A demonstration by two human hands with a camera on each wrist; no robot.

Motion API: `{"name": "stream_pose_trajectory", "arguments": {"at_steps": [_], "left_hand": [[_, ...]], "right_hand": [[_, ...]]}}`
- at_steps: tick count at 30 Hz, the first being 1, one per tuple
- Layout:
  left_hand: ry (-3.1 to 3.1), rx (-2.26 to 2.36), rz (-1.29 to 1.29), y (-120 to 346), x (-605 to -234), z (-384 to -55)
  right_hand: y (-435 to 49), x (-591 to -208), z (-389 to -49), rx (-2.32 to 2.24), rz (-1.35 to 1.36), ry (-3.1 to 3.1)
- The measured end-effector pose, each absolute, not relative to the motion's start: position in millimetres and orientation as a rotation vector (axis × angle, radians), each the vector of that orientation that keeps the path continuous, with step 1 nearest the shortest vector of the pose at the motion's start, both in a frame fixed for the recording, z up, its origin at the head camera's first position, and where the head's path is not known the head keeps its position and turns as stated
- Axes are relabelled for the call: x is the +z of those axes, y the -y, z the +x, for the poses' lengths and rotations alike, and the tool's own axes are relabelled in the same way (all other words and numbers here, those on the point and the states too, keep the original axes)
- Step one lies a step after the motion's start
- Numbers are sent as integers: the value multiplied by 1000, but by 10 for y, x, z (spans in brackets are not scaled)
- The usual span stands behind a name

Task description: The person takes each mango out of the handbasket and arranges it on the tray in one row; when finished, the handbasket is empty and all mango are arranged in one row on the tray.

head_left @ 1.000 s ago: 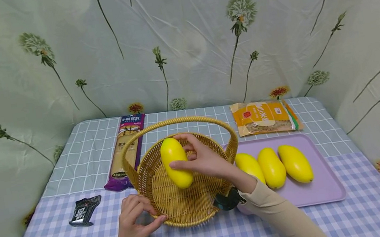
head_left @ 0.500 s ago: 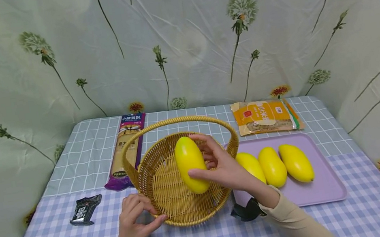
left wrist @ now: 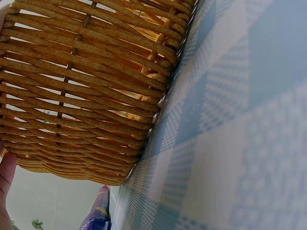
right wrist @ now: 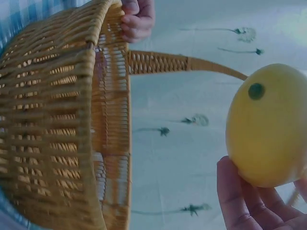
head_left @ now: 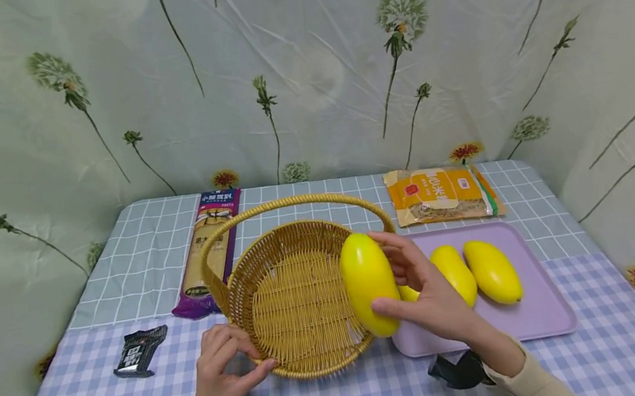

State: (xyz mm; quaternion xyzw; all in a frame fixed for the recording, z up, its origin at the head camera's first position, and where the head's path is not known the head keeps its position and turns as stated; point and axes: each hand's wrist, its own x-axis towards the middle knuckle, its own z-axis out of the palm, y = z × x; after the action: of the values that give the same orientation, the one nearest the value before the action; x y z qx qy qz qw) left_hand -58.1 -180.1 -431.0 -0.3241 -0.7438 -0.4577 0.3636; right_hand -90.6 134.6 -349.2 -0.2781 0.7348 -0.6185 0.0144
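My right hand (head_left: 430, 290) grips a yellow mango (head_left: 369, 284) between thumb and fingers, held up over the right rim of the wicker basket (head_left: 303, 309). In the right wrist view the same mango (right wrist: 268, 127) shows a dark round spot at one end. At the basket's front left, my left hand (head_left: 223, 369) pinches the rim with thumb and fingers. The left wrist view shows the woven basket side (left wrist: 81, 91) close up. Inside, the basket's floor is bare. On the purple tray (head_left: 547, 314) lie several mangoes (head_left: 493, 271), one mostly hidden behind my right hand.
A pasta packet (head_left: 208, 248) lies behind the basket to the left. A small black packet (head_left: 140, 352) is on the checked cloth further left. An orange grain packet (head_left: 443, 194) sits behind the tray. The basket's tall handle (head_left: 293, 201) arches over it.
My right hand has carried the mango rightward and toward me, from over the basket's middle to its right rim. My left hand keeps its place on the rim.
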Motion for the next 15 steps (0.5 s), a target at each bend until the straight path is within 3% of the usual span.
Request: {"name": "stream_pose_trajectory", "arguments": {"at_steps": [15], "left_hand": [[1920, -1185, -826, 1801, -4317, -581]], "right_hand": [[-2005, -3483, -778, -2211, -670, -2331]]}}
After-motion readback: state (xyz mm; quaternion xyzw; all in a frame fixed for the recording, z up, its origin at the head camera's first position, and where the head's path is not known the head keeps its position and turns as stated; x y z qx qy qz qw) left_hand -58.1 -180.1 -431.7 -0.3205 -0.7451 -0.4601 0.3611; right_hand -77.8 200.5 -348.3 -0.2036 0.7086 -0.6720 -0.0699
